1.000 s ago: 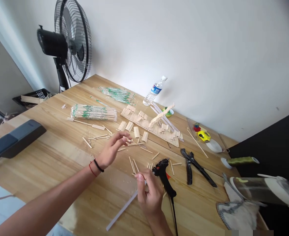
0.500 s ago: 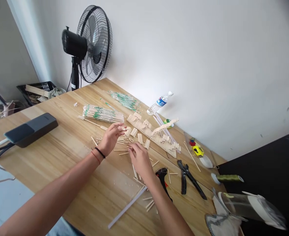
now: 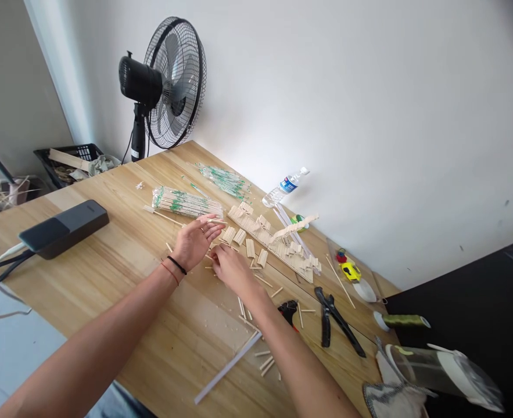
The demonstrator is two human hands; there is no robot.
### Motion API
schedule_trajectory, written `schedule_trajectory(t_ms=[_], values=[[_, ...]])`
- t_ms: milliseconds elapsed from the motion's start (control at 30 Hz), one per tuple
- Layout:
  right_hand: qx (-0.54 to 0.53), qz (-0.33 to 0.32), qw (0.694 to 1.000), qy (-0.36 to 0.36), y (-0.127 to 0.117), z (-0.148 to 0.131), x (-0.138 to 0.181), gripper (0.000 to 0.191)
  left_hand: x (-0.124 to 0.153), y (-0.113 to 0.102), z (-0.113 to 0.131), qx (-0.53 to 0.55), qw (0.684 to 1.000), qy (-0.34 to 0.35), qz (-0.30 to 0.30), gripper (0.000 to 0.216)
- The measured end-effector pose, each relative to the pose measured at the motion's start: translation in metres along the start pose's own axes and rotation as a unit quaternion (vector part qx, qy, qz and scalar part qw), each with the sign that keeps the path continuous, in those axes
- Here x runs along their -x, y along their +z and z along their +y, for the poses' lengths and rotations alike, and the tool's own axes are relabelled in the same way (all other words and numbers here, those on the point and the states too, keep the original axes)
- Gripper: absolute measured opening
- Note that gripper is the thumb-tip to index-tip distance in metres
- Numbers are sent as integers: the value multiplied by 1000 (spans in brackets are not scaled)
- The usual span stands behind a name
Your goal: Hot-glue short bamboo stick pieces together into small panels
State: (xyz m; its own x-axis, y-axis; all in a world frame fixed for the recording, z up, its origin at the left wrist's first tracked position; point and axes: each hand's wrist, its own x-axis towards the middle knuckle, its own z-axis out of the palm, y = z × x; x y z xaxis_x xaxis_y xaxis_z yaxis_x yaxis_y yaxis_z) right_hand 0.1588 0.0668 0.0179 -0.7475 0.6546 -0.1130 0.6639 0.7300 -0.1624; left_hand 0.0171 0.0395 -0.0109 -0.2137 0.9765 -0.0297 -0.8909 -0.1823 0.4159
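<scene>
My left hand is turned palm up over the loose sticks, a short wooden stick held between its thumb and fingers. Just beside and below it, my right hand reaches among the sticks on the table with its fingertips pinched; a thin wooden stick shows at them, partly hidden. Beyond the hands lie small panels of glued sticks. Past these stands a long stick-built model with small stepped pieces and a slanting strip on top.
Bundled sticks in plastic and an opened bag lie behind. A water bottle leans by the wall. A glue gun, black cutters and a yellow tape measure are rightward. A fan stands at the back.
My right hand has moved left and slightly up, closer to my left hand. My left hand has rolled further palm up, showing the stick more plainly. The view has shifted slightly.
</scene>
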Motion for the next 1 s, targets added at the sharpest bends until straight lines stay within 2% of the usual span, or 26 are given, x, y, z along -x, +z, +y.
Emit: schedule_trajectory(t_ms=[200, 433, 600, 733, 833, 1000], values=[[55, -36, 998, -13, -16, -3, 3, 20, 0, -2, 5, 16, 999, -27, -15, 33], [60, -59, 994, -69, -20, -16, 48, 22, 2, -2, 5, 3, 997, -54, -53, 41], [42, -58, 993, -91, -12, -29, 68, 20, 6, 2, -2, -51, 990, -70, -110, 43], [3, -27, 996, -83, -8, -25, 74, 21, 15, 5, -4, -135, 971, -91, -173, 44], [-48, 22, 997, -54, -7, -16, 85, 24, 26, 2, 4, -214, 948, -98, -213, 42], [-136, 149, 977, 67, -1, 11, 141, 19, 57, -10, 30, -355, 888, -123, -266, 50]])
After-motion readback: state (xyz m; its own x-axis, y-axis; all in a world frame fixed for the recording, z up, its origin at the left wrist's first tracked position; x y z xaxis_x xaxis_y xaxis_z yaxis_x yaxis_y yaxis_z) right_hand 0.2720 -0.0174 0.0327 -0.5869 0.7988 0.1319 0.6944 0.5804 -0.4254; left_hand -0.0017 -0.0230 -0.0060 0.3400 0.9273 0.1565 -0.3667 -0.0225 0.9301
